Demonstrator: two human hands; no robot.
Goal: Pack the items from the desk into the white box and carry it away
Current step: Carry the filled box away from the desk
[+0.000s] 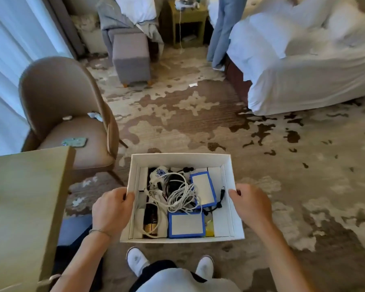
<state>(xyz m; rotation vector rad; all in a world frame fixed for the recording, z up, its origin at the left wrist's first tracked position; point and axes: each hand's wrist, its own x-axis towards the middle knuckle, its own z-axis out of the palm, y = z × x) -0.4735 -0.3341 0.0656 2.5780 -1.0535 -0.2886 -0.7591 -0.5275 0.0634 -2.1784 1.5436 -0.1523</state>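
I hold the white box (180, 158) in the air over the carpet, in front of my body. My left hand (112, 208) grips its left wall and my right hand (252, 204) grips its right wall. Inside lie two blue-edged flat devices (203, 189), a tangle of white cable (182, 197), a dark bottle (150, 221), a blue-and-white patterned item (160, 172), a black plug (221, 194) and a small yellow item (209, 228). The desk (23, 207) is at my left, its visible corner bare.
A brown chair (67, 114) stands ahead on the left with small items on its seat. A grey ottoman (132, 57) and a nightstand (188, 22) are farther back. A white-covered bed (314, 66) fills the right, with a person's legs (222, 30) beside it. Patterned carpet lies between.
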